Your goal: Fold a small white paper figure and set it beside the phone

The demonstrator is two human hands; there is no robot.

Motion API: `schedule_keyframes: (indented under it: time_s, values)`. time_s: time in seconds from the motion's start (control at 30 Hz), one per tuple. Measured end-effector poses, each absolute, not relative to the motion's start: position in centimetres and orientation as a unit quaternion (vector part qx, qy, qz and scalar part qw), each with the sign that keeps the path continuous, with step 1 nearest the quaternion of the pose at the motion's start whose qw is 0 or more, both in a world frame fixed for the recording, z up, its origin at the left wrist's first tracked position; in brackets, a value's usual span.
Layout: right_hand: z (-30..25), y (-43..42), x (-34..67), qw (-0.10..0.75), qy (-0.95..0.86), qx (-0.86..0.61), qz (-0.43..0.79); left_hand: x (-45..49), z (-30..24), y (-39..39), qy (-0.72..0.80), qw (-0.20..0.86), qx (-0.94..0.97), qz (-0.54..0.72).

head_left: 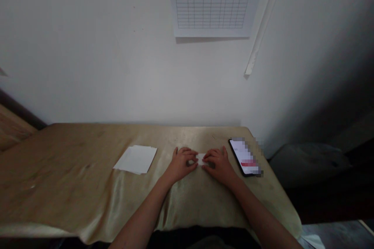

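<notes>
A small folded white paper (201, 159) lies on the table between my two hands. My left hand (181, 162) rests on its left end, fingers curled and pressing down on it. On the paper's right end sits my right hand (217, 162), its fingers also bent and pinching the paper. Most of the paper is hidden under the fingers.
A tan cloth covers the table (73, 179). A small stack of white paper sheets (136, 159) lies to the left of my hands. A phone (244, 156) with a lit screen lies to the right, near the table's right edge. A grid chart (213, 2) hangs on the wall.
</notes>
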State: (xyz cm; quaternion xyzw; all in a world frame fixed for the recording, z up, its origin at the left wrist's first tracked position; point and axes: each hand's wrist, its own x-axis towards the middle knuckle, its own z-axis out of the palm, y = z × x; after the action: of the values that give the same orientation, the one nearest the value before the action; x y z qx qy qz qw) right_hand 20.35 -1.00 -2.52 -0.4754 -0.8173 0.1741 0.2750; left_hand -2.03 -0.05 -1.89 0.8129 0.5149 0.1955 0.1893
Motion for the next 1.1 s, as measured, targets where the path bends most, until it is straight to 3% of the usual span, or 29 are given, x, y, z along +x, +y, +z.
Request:
schedule_keyframes:
  time_s: [1.1]
  values:
    - [-2.4,-0.6,19.6,0.252,-0.795,-0.521,0.181,-0.6,-2.4,0.5,0.519,0.142,0.813,0.222]
